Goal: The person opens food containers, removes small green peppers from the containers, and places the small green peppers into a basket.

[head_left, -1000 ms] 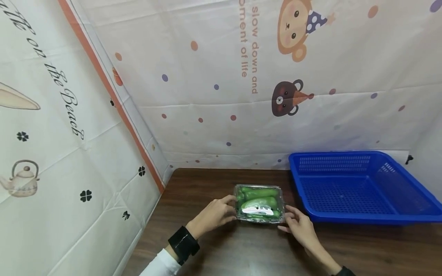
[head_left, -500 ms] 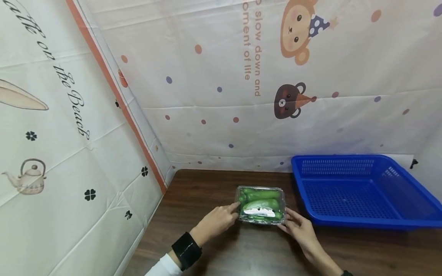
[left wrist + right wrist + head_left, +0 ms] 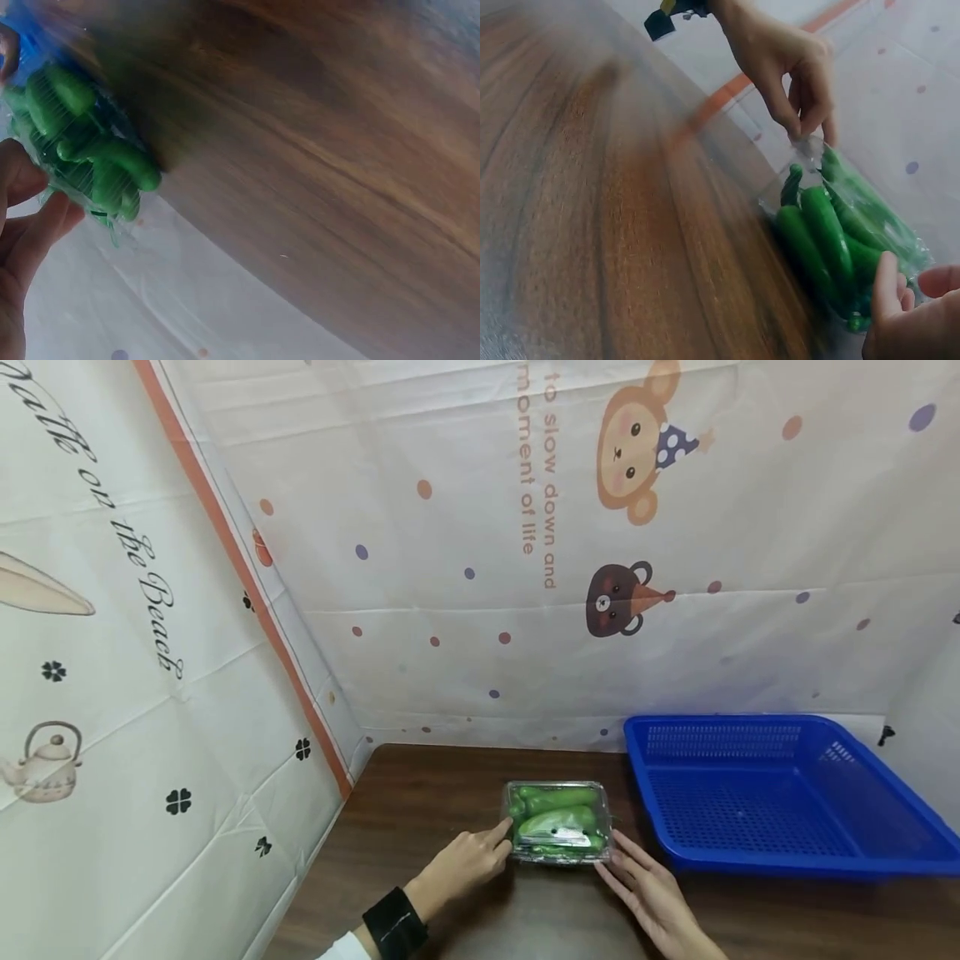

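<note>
A clear plastic clamshell box (image 3: 558, 784) sits on the brown table in the head view, filled with several green peppers (image 3: 558, 821). At its left side, my left hand (image 3: 461, 864) pinches the edge between thumb and fingers; the right wrist view shows this left hand (image 3: 791, 71) gripping the plastic at the far end. My right hand (image 3: 652, 893) lies at the box's front right corner, its fingers extended and fingertips right at the side. In the left wrist view, the peppers (image 3: 112, 165) show through the ribbed plastic beside my left hand (image 3: 22, 240).
A blue perforated plastic basket (image 3: 765, 860) stands on the table (image 3: 442, 793) just right of the box, with nothing in it. White printed cloth (image 3: 420, 552) hangs behind the table and along its left side.
The left hand's fingers have drawn together at the box's left edge. The right hand's fingers have straightened and slid toward the front right corner. The box stays roughly in place.
</note>
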`<action>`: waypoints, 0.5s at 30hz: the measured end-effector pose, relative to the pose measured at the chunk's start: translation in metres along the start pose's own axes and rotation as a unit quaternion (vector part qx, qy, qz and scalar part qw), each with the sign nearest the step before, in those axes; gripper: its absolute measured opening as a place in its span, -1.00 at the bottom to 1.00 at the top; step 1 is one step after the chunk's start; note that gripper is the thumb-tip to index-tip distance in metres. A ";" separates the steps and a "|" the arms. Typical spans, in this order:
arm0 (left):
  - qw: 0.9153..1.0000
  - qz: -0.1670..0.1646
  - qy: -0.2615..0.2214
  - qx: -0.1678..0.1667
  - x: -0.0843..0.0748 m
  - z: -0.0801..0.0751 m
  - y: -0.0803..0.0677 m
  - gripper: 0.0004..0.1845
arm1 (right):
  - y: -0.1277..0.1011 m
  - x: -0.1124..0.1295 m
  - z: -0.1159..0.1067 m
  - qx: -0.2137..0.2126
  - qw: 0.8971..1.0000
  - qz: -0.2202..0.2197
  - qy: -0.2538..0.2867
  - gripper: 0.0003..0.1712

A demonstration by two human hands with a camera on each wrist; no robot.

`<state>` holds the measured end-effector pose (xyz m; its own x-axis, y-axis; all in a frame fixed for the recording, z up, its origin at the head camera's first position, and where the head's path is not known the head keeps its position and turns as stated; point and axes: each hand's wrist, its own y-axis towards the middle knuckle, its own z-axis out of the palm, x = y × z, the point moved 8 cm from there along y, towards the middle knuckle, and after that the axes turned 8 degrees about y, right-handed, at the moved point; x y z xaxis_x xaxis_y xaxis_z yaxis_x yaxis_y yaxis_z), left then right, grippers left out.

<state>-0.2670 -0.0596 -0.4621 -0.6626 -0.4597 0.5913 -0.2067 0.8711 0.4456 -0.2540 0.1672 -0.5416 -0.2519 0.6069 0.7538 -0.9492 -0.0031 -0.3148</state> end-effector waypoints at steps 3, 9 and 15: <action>1.000 0.017 0.019 0.013 -0.004 0.001 0.001 -0.87 | -0.001 0.000 -0.002 -0.015 1.000 -0.017 0.006 -0.27; 0.997 0.044 0.051 0.029 -0.012 0.003 0.002 -0.93 | -0.002 0.002 -0.004 -0.057 0.996 -0.056 -0.029 -0.31; 0.994 0.062 0.084 0.000 -0.020 -0.004 0.006 -0.53 | -0.004 0.007 0.004 -0.065 0.994 -0.084 -0.021 -0.22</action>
<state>-0.2520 -0.0453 -0.4686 -0.5526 -0.3711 0.7463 -0.1309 0.9229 0.3620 -0.2524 0.1681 -0.5327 -0.1027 0.5572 0.8240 -0.9466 0.1997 -0.2531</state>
